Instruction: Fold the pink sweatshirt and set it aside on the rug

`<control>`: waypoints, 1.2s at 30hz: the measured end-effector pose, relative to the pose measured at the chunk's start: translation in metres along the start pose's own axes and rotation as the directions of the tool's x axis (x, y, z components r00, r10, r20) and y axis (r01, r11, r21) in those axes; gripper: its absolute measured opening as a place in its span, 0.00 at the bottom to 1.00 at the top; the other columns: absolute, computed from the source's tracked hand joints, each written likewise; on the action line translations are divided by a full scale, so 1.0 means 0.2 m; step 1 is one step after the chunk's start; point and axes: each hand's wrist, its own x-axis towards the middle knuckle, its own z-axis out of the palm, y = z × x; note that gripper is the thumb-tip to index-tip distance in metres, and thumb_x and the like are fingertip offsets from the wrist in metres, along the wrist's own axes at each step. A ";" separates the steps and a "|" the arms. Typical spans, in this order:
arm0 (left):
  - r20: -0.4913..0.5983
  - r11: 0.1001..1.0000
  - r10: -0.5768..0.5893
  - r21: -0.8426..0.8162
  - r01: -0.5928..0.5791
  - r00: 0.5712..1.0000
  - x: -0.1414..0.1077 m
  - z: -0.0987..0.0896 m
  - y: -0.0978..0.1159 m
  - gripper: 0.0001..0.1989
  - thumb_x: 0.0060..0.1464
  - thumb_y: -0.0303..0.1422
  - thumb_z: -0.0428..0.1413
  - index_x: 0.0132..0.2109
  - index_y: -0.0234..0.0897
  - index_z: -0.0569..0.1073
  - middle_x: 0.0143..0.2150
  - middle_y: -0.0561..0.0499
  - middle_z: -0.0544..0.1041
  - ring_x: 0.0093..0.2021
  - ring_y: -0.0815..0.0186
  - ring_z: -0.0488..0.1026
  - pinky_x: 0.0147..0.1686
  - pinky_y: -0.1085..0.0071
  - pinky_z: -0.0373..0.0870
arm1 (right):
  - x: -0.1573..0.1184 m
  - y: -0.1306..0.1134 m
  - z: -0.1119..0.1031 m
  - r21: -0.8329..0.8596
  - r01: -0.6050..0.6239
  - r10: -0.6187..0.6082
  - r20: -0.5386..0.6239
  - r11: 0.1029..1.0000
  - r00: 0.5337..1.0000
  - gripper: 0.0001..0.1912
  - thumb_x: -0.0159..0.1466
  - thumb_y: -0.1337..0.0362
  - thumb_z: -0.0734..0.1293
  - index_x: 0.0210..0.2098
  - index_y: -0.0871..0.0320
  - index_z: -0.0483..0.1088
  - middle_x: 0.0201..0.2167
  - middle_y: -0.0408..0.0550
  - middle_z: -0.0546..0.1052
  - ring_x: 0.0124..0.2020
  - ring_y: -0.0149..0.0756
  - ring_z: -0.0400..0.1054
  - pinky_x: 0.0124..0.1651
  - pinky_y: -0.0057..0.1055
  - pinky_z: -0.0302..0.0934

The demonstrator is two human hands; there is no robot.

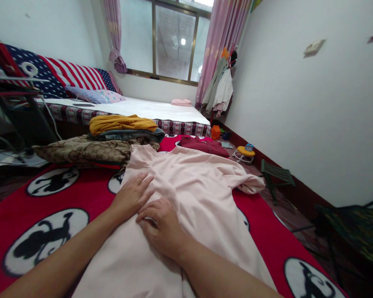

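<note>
A pale pink short-sleeved shirt [202, 194] lies spread over a red blanket with black-and-white round prints. Its neckline points away from me, and the sleeve on the right is bunched. My left hand [133, 195] rests flat on the shirt's left side with its fingers stretched out. Just to the right and nearer to me, my right hand [164, 227] has bent fingers, thumb and forefinger tips meeting at the cloth in a pinch. Creases run through the fabric around both hands. The shirt's lower end runs out of view.
The red blanket [105, 219] lies beneath. Beyond are a brown patterned garment [81, 151], a mustard garment [121, 124] on denim, and a folded dark red garment [202, 145]. A yellow stool [245, 151] and green folding stool [278, 173] stand right. A bed [133, 106] is under the window.
</note>
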 end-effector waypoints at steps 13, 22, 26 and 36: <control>0.027 1.000 -0.010 0.013 0.010 1.000 0.00 0.00 0.00 0.26 0.64 0.45 0.42 0.61 0.35 0.66 0.65 0.39 0.64 0.65 0.52 0.59 0.63 0.52 0.57 | 0.00 0.02 0.00 0.000 0.018 -0.018 -0.008 1.000 1.000 0.09 0.57 0.74 0.69 0.31 0.54 0.75 0.36 0.41 0.80 0.42 0.34 0.70 0.54 0.33 0.54; 0.024 1.000 -0.014 -0.006 0.014 1.000 0.00 0.00 0.00 0.26 0.63 0.45 0.43 0.61 0.34 0.66 0.64 0.38 0.65 0.65 0.51 0.59 0.63 0.52 0.57 | -0.01 0.02 0.01 -0.001 0.018 -0.018 0.007 1.000 1.000 0.08 0.58 0.74 0.69 0.32 0.53 0.75 0.37 0.41 0.80 0.44 0.34 0.70 0.55 0.33 0.54; -0.008 0.999 -0.023 -0.034 0.023 1.000 0.00 0.01 0.00 0.26 0.63 0.45 0.44 0.61 0.35 0.67 0.64 0.40 0.65 0.65 0.52 0.60 0.63 0.52 0.57 | 0.00 0.01 0.00 -0.008 0.015 -0.015 0.012 1.000 1.000 0.09 0.58 0.74 0.69 0.32 0.53 0.75 0.37 0.40 0.80 0.43 0.34 0.70 0.54 0.34 0.54; -0.089 0.959 -0.149 -0.257 0.122 0.985 0.01 -0.05 -0.02 0.20 0.63 0.40 0.45 0.53 0.37 0.74 0.59 0.43 0.70 0.59 0.57 0.67 0.60 0.58 0.63 | -0.02 0.01 -0.05 0.084 0.050 -0.052 0.020 0.995 0.998 0.07 0.60 0.72 0.68 0.35 0.55 0.75 0.39 0.44 0.79 0.44 0.33 0.71 0.53 0.32 0.59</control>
